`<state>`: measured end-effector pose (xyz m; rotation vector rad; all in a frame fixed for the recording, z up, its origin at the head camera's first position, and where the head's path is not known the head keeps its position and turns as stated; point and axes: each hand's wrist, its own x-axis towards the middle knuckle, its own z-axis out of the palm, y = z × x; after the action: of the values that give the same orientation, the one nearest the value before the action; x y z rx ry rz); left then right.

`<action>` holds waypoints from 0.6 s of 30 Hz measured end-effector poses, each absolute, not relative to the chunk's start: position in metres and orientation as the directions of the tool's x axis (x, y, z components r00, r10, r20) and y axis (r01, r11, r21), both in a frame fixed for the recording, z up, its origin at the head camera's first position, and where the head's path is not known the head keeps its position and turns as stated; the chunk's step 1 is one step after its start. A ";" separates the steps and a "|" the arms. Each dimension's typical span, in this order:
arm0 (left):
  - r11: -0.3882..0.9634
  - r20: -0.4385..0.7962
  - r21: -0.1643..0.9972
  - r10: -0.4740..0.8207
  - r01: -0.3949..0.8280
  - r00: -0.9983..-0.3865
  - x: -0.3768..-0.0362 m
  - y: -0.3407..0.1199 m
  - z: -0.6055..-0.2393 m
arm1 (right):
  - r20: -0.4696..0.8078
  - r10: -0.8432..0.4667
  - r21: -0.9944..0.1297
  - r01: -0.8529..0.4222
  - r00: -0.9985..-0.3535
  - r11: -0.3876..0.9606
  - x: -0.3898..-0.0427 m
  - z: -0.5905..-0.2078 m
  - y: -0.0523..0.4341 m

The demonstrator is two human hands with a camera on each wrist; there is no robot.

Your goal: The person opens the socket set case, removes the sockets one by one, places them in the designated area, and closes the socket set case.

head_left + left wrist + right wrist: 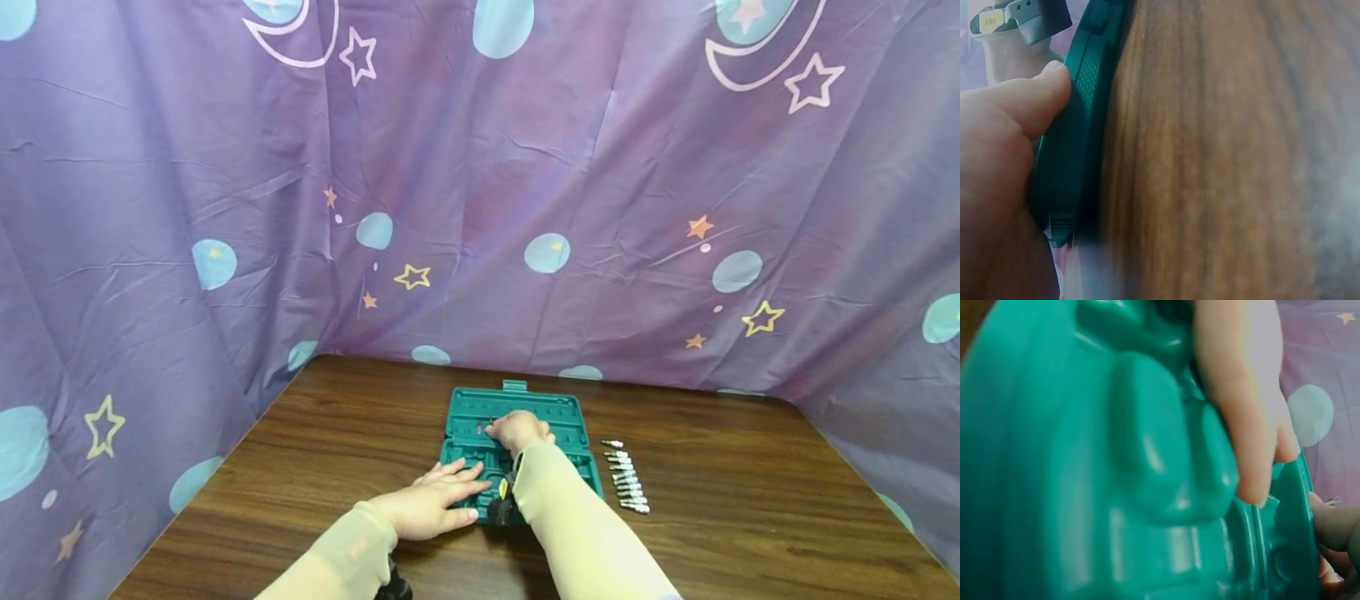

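An opened green plastic tool case [467,402] lies on the table, its moulded tray towards me and its lid folded back. My left hand [429,502] rests on the tray's near left part, fingers spread and straight. In the left wrist view the left thumb [1054,87] lies against the case's edge. Over the middle of the case, my right hand [519,431] has its fingers curled and pinches a small metal piece [1334,500], mostly hidden by the fingers. Moulded hollows of the tray [1147,425] fill the right wrist view.
Several silver socket-like bits [626,479] lie in a row to the right of the case on the brown wooden table [750,500]. A purple patterned cloth [480,192] hangs behind and at both sides. A black wrist camera [501,510] sits under the right forearm.
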<state>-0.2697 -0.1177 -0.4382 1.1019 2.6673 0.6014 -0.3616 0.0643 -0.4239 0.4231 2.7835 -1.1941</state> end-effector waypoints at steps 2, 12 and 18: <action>0.640 -0.023 0.436 0.710 0.632 -0.704 -0.270 -0.118 -0.439 | -0.175 0.214 -0.700 0.274 -0.961 0.659 -0.361 -0.425 0.064; 0.643 -0.027 0.440 0.708 0.627 -0.706 -0.271 -0.122 -0.438 | -0.092 0.141 -0.844 0.152 -0.986 0.514 -0.355 -0.424 0.068; 0.636 -0.033 0.440 0.717 0.634 -0.696 -0.271 -0.118 -0.438 | -0.048 -0.017 -0.930 0.039 -0.999 0.367 -0.360 -0.429 0.084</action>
<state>-0.2713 -0.1179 -0.4382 1.1092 2.6519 0.5957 -0.3603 0.0839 -0.4292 0.0206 2.5558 -1.7408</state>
